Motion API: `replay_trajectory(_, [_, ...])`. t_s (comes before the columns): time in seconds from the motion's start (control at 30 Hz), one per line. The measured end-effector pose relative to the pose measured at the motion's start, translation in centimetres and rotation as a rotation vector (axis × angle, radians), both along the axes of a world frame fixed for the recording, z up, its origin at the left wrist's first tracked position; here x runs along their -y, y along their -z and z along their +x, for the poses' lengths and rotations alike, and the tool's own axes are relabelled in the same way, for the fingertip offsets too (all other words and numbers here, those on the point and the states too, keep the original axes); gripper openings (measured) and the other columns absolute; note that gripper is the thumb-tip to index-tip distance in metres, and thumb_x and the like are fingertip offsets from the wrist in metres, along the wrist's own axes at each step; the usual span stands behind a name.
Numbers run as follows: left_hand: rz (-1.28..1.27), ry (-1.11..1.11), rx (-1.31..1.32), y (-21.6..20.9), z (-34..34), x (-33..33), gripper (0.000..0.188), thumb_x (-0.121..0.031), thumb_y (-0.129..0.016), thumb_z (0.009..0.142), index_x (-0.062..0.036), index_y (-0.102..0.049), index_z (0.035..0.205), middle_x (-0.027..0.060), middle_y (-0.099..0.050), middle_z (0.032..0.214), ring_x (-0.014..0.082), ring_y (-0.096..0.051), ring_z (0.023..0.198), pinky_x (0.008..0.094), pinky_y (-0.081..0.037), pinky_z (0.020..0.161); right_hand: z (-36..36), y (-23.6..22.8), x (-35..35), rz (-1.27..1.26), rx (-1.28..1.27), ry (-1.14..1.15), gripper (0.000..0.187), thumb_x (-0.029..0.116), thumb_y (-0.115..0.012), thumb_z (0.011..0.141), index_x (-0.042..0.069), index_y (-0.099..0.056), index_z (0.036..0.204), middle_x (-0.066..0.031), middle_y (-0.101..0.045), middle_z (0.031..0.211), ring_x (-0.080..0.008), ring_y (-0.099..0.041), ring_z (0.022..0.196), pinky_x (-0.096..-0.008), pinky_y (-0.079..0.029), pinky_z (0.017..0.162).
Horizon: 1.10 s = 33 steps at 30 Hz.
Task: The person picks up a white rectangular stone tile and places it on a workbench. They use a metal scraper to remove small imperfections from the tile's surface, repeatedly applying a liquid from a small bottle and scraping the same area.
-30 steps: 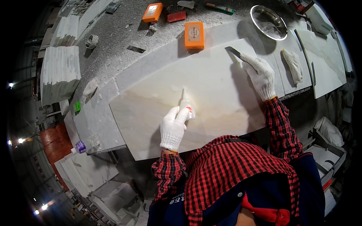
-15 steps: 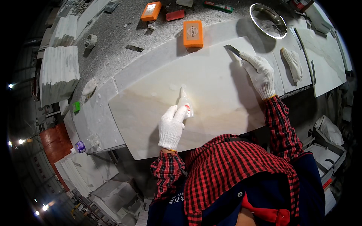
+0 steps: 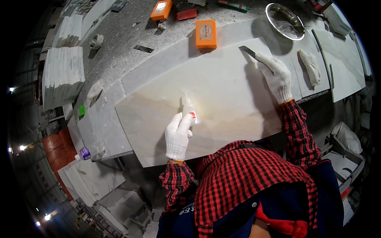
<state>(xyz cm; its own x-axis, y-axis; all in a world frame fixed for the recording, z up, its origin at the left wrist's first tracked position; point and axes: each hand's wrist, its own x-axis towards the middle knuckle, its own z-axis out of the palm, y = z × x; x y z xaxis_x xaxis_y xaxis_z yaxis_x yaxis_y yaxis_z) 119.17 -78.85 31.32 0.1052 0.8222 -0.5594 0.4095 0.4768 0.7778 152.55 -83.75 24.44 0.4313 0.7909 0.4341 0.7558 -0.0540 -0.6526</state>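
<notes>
A pale, veined stone slab lies in front of me. Over its left middle, my gloved left hand is closed around a small translucent squeeze bottle with a red mark. The bottle leans, its narrow nozzle pointing away from me, close over the slab; I cannot tell whether the tip touches. On the right, my gloved right hand grips a flat, dark metal blade that juts out to the left above the slab's far right part. Its handle end is hidden in the glove.
Beyond the slab stand an orange box and a steel bowl. A second orange box, a red block and a loose metal strip lie farther back. A spare white glove rests at right; stacked white slabs stand left.
My left hand has shifted the squeeze bottle slightly left, and its nozzle now leans more to the left. My right hand still holds the blade in nearly the same place.
</notes>
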Motion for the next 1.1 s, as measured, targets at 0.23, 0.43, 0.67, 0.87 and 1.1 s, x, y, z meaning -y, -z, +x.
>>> replay_trajectory(0.23, [-0.004,-0.028,0.015,0.6,-0.5,-0.4,0.033,-0.026,-0.063,0.096,0.0036,-0.07,0.108,0.0058,-0.064,0.079,0.0076,-0.05,0.057,0.0253,-0.041,0.054,0.0,0.3,-0.1,0.021,0.023,-0.001,0.021,0.015,-0.073,0.089,0.009,-0.076,0.109,-0.0088,-0.07,0.085,-0.0268,-0.067,0.08,-0.0361,-0.053,0.073])
replay_trajectory(0.43, [-0.015,-0.044,-0.003,0.7,-0.5,-0.8,0.032,-0.026,-0.064,0.096,0.0036,-0.07,0.108,0.0056,-0.065,0.079,0.0076,-0.05,0.056,0.0252,-0.041,0.053,0.0,-0.1,0.0,-0.005,-0.001,0.0,0.021,0.016,-0.074,0.089,0.009,-0.076,0.109,-0.0086,-0.07,0.084,-0.0267,-0.068,0.08,-0.0359,-0.053,0.074])
replay_trajectory(0.67, [0.006,-0.02,-0.014,0.6,-0.6,-0.9,0.032,-0.026,-0.065,0.096,0.0032,-0.071,0.107,0.0047,-0.064,0.077,0.0071,-0.05,0.056,0.0255,-0.041,0.052,0.0,0.2,0.0,0.004,-0.004,0.002,0.021,0.015,-0.074,0.089,0.009,-0.076,0.109,-0.0093,-0.071,0.085,-0.0273,-0.068,0.08,-0.0364,-0.053,0.074])
replay_trajectory(0.87, [0.027,-0.017,-0.01,0.6,-0.6,-1.0,0.031,-0.025,-0.064,0.096,0.0034,-0.071,0.107,0.0045,-0.063,0.077,0.007,-0.05,0.056,0.0255,-0.04,0.052,0.0,0.0,0.0,-0.008,0.009,0.004,0.021,0.015,-0.074,0.089,0.008,-0.076,0.109,-0.0096,-0.071,0.086,-0.0278,-0.068,0.081,-0.0368,-0.053,0.075])
replay_trajectory(1.1, [0.045,-0.038,0.013,0.5,-0.6,-1.0,0.031,-0.024,-0.064,0.095,0.0043,-0.071,0.106,0.0048,-0.063,0.077,0.007,-0.049,0.056,0.0253,-0.04,0.052,-0.1,-0.2,0.0,-0.005,0.006,0.003,0.021,0.015,-0.073,0.089,0.008,-0.076,0.109,-0.01,-0.072,0.087,-0.0281,-0.068,0.083,-0.0367,-0.053,0.075])
